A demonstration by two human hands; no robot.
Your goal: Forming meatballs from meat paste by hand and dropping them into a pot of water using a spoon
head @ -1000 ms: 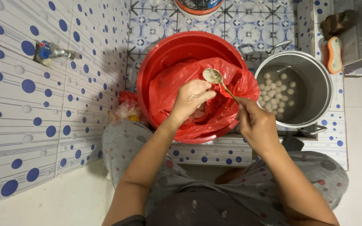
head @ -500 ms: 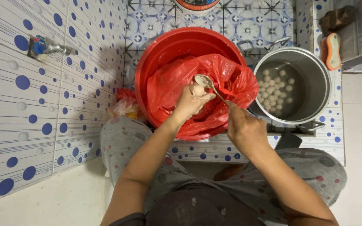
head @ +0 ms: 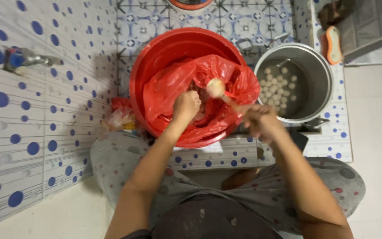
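Red plastic bag (head: 173, 95) lines the round red plastic basin (head: 155, 57) on the patterned tile floor (head: 226, 157). We have our left hand (head: 186, 105) curled shut inside the bag, around what we cannot tell. Just right, our right hand (head: 261, 123) grips a spoon (head: 216, 87) over the bag. At the floor's right edge stands a steel pot (head: 321, 75) of pale balls (head: 278, 86).
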